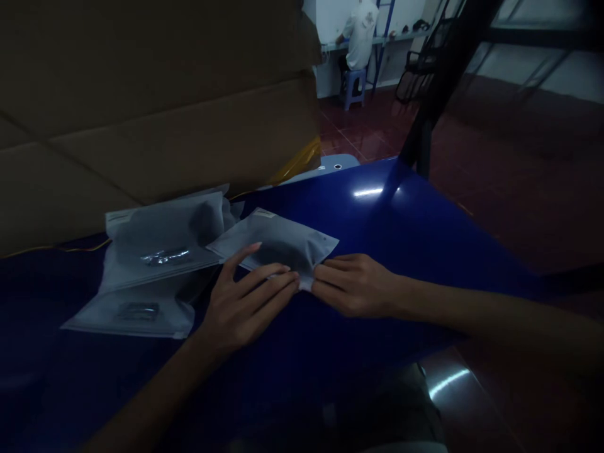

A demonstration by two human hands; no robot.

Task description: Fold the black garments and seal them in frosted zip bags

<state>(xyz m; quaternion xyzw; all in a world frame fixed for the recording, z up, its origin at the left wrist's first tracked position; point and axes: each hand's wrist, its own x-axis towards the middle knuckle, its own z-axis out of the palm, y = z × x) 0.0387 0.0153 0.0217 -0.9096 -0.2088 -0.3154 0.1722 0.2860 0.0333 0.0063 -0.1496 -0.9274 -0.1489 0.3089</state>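
Observation:
A frosted plastic zip bag (283, 236) with a dark item inside lies tilted on the blue table, its near edge between my hands. My right hand (352, 283) is closed, its fingers pinching the bag's near right corner. Along the near edge, my left hand (255, 302) has its index finger and thumb together on the bag, while its other fingers stretch over the surface. To the left, another frosted bag (165, 233) overlaps a similar bag (136, 311) closer to me. Dark contents show through both.
A large cardboard box (189, 132) with yellow tape rises behind the bags. The blue table (401, 233) extends right towards a dark metal post (438, 88). Farther back, a person (362, 34) sits on a blue stool (353, 88) at a bench.

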